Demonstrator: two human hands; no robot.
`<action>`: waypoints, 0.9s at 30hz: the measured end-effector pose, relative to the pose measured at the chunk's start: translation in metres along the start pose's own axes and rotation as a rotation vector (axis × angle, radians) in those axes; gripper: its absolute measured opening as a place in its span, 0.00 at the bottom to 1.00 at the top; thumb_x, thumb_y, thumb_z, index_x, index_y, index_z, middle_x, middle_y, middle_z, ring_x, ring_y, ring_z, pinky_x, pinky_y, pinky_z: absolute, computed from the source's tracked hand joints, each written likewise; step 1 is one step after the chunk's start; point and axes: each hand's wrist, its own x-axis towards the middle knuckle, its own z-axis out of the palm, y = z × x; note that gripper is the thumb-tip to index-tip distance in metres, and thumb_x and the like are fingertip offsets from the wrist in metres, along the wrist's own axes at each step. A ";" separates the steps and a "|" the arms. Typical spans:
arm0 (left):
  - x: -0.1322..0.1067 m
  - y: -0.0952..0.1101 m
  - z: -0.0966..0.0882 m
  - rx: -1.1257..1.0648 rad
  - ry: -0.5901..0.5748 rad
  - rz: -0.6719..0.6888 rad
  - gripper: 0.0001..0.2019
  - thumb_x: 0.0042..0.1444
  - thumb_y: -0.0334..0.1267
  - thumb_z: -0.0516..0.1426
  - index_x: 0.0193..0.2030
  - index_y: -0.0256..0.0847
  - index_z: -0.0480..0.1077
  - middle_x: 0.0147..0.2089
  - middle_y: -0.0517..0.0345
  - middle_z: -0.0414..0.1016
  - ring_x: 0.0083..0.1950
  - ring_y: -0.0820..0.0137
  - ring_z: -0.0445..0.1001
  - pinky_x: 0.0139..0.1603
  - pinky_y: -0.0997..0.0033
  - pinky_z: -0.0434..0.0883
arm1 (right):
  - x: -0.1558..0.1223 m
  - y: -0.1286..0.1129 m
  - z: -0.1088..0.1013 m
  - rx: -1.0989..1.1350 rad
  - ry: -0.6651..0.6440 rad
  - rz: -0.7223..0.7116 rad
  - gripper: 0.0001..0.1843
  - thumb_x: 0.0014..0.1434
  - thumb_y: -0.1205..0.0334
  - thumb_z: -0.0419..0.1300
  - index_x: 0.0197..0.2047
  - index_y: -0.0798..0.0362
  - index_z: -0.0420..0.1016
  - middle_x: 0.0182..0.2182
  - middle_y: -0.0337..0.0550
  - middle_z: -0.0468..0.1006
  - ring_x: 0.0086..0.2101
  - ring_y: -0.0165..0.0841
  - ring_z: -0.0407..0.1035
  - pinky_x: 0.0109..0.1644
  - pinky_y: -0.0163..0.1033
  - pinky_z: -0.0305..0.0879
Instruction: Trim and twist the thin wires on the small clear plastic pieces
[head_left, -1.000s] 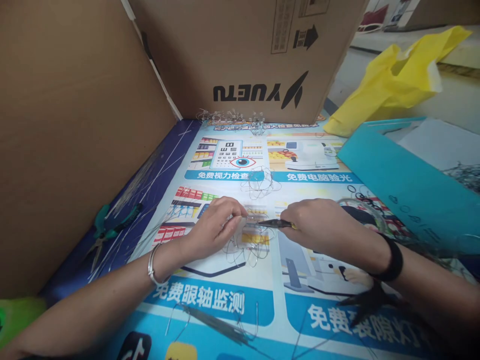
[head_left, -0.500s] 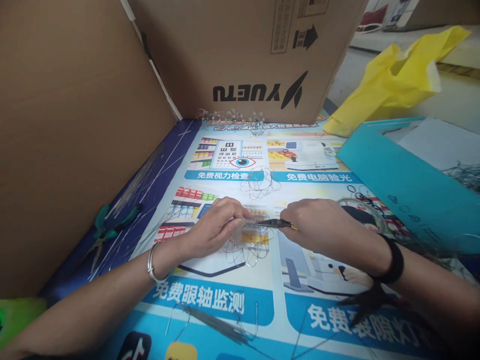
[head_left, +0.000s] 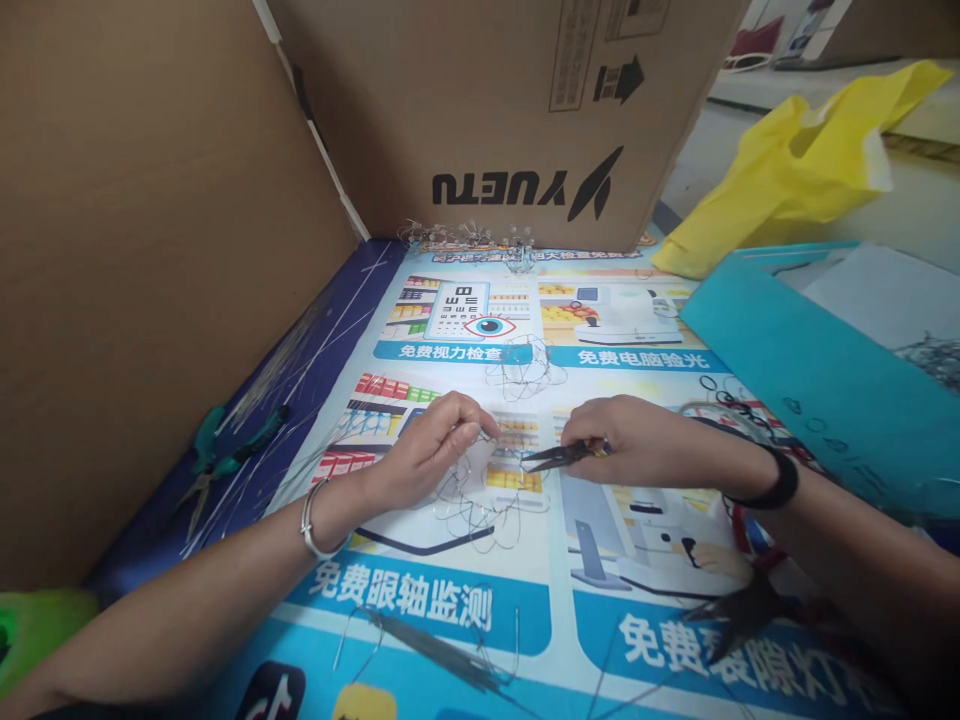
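Note:
Between thumb and fingers, my left hand (head_left: 442,450) pinches a bent wire piece (head_left: 480,515) whose thin loops hang over the printed sheet. My right hand (head_left: 626,440) grips a pair of pliers (head_left: 559,457), the dark jaws pointing left and a little apart, close to the wire loops. The handles are mostly hidden in my palm. Beyond both hands lies another looped wire piece (head_left: 525,368). Nearer me rests a bundle of cut wires (head_left: 439,648).
Green-handled pliers (head_left: 225,450) and loose straight wires (head_left: 274,370) lie at left beside a cardboard wall (head_left: 150,250). Several wire pieces (head_left: 469,236) stand at the back. At right are a blue box (head_left: 810,380), a yellow bag (head_left: 795,180) and a dark tool (head_left: 750,610).
The plier jaws have come away from beside my left fingertips, moving slightly right and tilting. The wire loops have shifted and turned under my left hand. The camera view has moved slightly.

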 end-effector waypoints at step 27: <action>-0.002 0.001 0.009 0.049 0.176 -0.142 0.10 0.64 0.35 0.44 0.41 0.39 0.64 0.40 0.54 0.68 0.42 0.71 0.67 0.44 0.67 0.64 | -0.004 -0.005 0.007 -0.457 0.184 0.054 0.11 0.53 0.54 0.56 0.33 0.53 0.72 0.30 0.48 0.74 0.35 0.41 0.66 0.39 0.44 0.57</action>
